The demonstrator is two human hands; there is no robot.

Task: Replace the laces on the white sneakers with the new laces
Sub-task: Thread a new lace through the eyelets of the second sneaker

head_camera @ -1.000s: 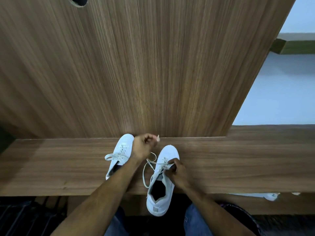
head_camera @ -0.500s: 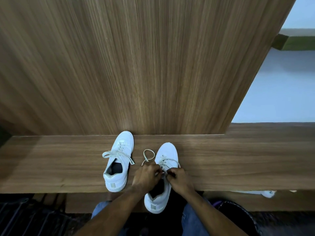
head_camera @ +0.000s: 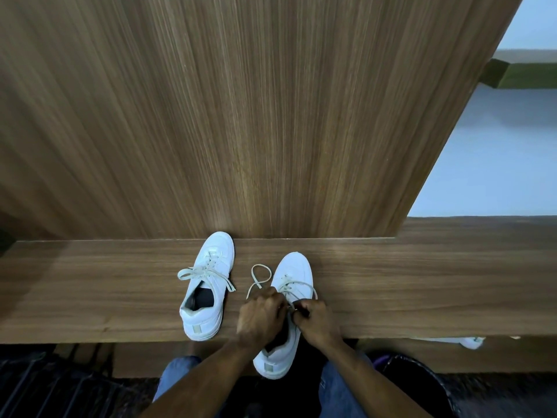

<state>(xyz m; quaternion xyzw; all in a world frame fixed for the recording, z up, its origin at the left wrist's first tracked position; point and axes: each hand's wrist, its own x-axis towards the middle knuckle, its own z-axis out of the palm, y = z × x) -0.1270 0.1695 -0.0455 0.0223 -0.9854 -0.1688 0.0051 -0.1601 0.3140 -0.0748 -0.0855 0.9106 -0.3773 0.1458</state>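
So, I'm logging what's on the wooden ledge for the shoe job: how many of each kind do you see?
White sneakers: 2, the left sneaker tied, the right sneaker being worked on
Hands at its lace: 2, left hand and right hand
Total: 4

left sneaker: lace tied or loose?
Tied. The left sneaker shows a bow across its eyelets, loops and ends splayed to both sides; no hand touches it.

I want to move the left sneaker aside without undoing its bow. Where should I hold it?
Probably grip the left sneaker at its heel collar, coming from the near side: the opening faces up, the heel points toward you, and the tied bow sits farther forward.
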